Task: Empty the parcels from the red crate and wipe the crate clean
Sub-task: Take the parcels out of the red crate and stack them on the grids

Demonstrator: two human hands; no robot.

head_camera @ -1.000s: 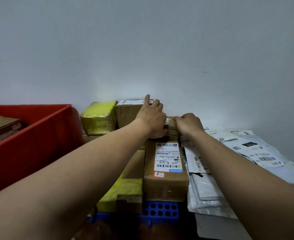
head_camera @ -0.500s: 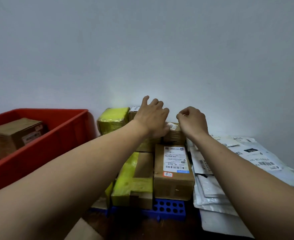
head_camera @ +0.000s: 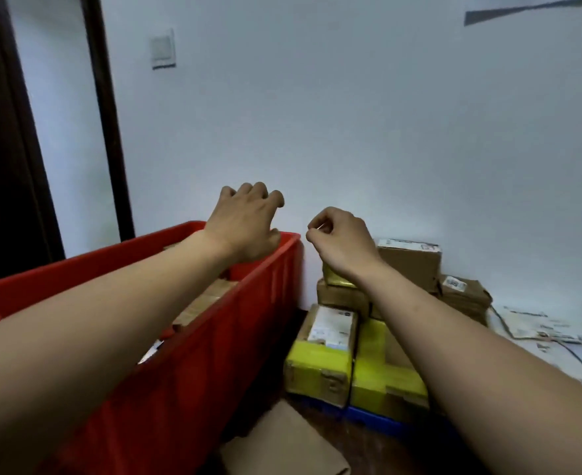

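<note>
The red crate (head_camera: 214, 354) fills the lower left, and brown parcels (head_camera: 207, 299) lie inside it, partly hidden by my left arm. My left hand (head_camera: 245, 224) hovers over the crate's far right corner, empty, with its fingers bent and apart. My right hand (head_camera: 341, 240) is in the air just right of the crate with its fingers curled in and nothing in it. Below and to the right of it stands a stack of cardboard and yellow-taped parcels (head_camera: 378, 341).
The stack rests on a blue perforated pallet (head_camera: 382, 421) against the white wall. White and grey mailer bags (head_camera: 550, 337) lie at the right. A flat piece of cardboard (head_camera: 282, 443) lies on the floor by the crate. A dark door frame (head_camera: 106, 114) stands at the left.
Both hands have let go of the stacked parcels and lifted away to the left. The view has swung left, so the crate now sits closer and larger.
</note>
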